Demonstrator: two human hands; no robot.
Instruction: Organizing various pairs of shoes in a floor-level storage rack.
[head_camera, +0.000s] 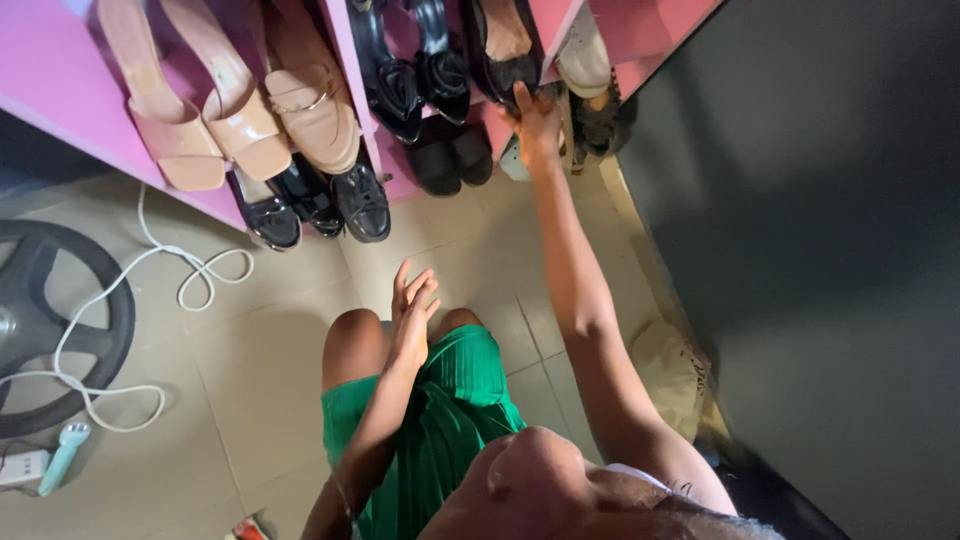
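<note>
Right hand (537, 122) grasped a glossy black flat shoe (505, 68) on the pink shelf (60, 85); left hand (412, 315) hung open; a firm toe-end grip would have steadied it.

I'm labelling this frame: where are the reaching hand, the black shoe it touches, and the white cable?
right hand (537, 122), head view, back of hand
black shoe (505, 72), head view, toe
white cable (205, 272), head view, floor loop

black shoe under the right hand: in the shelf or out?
In. The black shoe sits on the pink shelf; the right hand rests on its toe end.
</note>
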